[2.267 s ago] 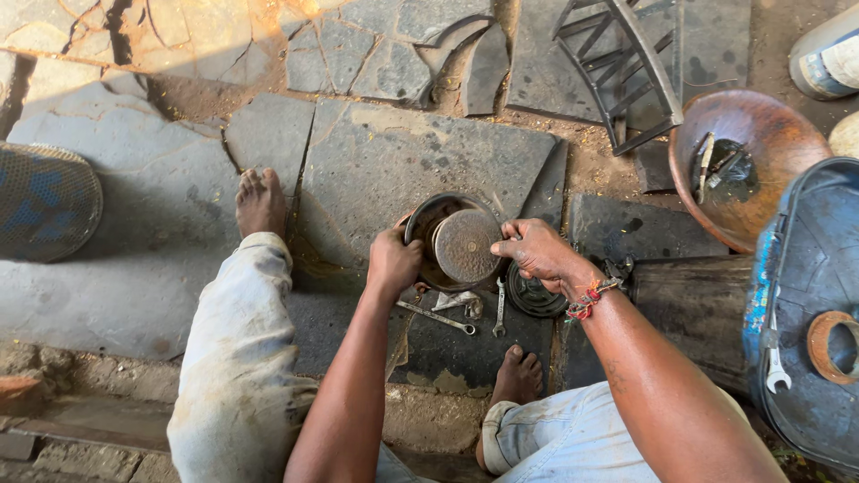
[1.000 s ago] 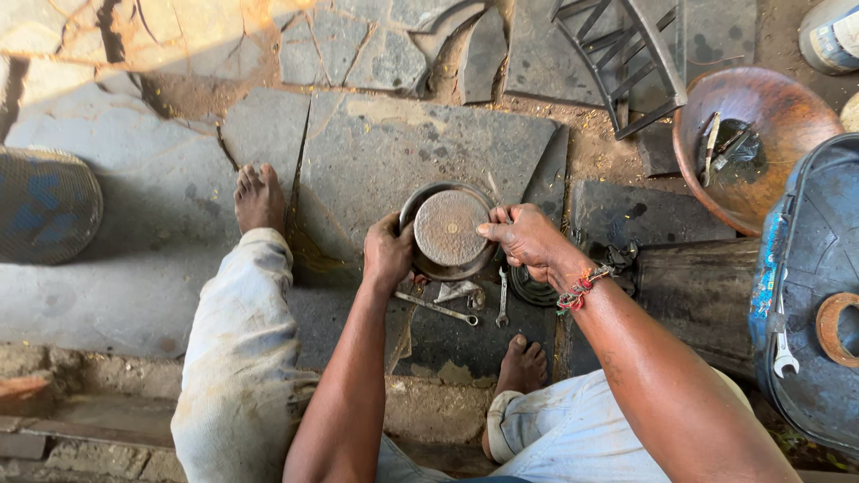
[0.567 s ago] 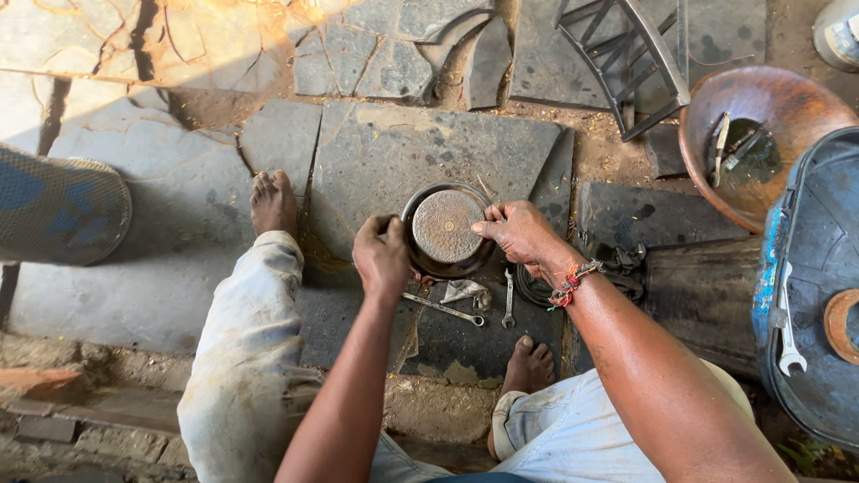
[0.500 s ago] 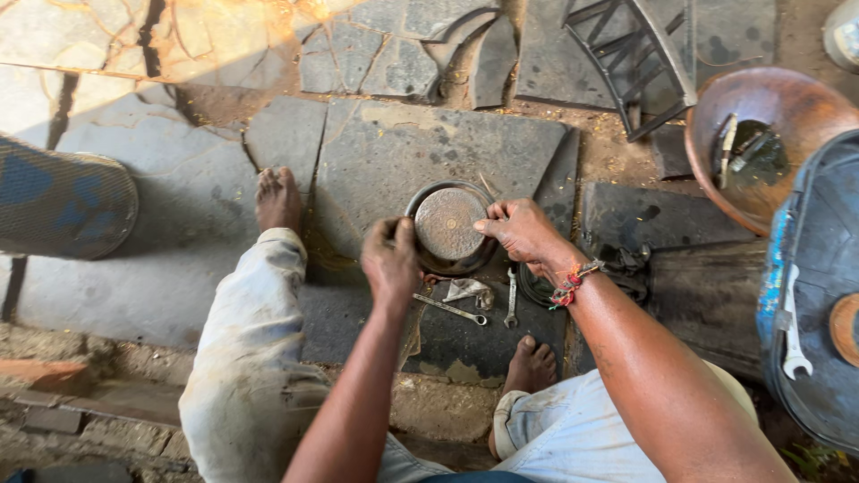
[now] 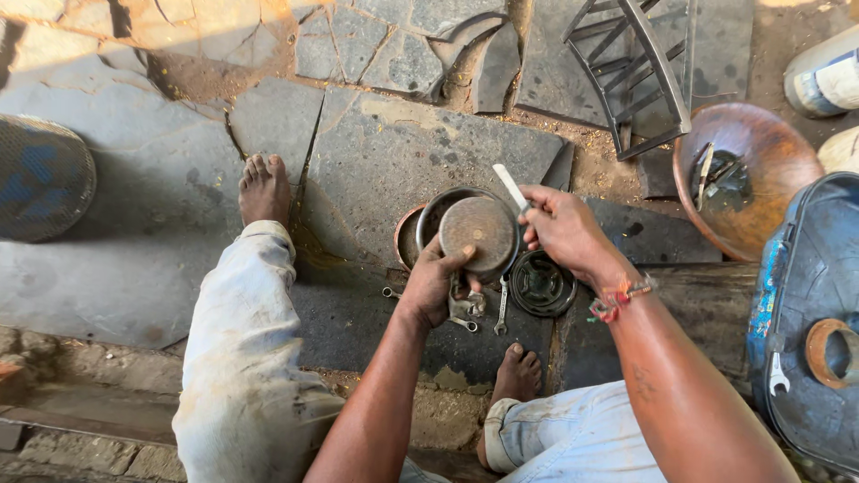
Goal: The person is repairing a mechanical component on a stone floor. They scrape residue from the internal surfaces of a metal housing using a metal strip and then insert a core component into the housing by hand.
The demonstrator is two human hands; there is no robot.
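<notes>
My left hand (image 5: 437, 284) grips the lower rim of a round, dusty metal disc part (image 5: 478, 232), held tilted over a dark metal ring housing (image 5: 438, 204) on the stone floor. My right hand (image 5: 562, 228) is closed on a thin pale tool (image 5: 511, 186) whose tip points up and left at the disc's upper right edge. A black round gear-like part (image 5: 542, 284) lies on the floor just below my right wrist. Small wrenches (image 5: 501, 306) and metal bits lie beneath my left hand.
My bare feet (image 5: 265, 186) rest on cracked stone slabs (image 5: 385, 152). A rusty bowl (image 5: 752, 174) with tools stands at the right, a blue tank-like body (image 5: 805, 322) at the far right, a metal rack (image 5: 635, 72) behind, and a blue round object (image 5: 40, 177) at the left.
The disc has tilted up toward me in my left hand. My right hand has shifted to the disc's right edge, and the pale tool now shows sticking up from it.
</notes>
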